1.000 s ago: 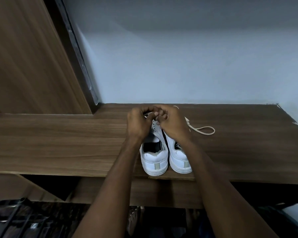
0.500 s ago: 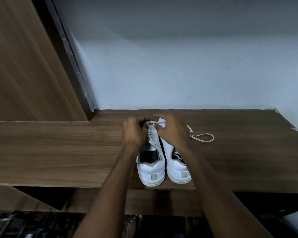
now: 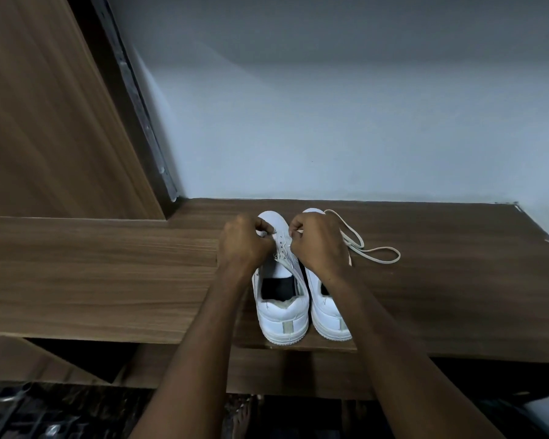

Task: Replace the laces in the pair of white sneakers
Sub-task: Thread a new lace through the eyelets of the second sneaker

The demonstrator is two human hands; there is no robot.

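Two white sneakers stand side by side on the wooden shelf (image 3: 108, 280), heels toward me. Over the eyelet area of the left sneaker (image 3: 281, 318) both my hands work. My left hand (image 3: 244, 242) has its fingers curled and pinches the lace at the left eyelet row. Curled too, my right hand (image 3: 317, 242) pinches the lace on the right side, and it hides part of the right sneaker (image 3: 328, 315). A loose cream lace (image 3: 374, 253) trails from under my right hand and loops on the wood to the right.
A wooden panel (image 3: 45, 122) rises at the left, with a dark metal strip (image 3: 140, 106) along its edge. A pale wall (image 3: 330, 122) stands behind the shelf. The shelf's front edge is close to the sneaker heels, with a dark gap below.
My hands have moved slightly apart, so the sneaker toes show now. The view has tilted, and the sneakers sit lower in the picture.
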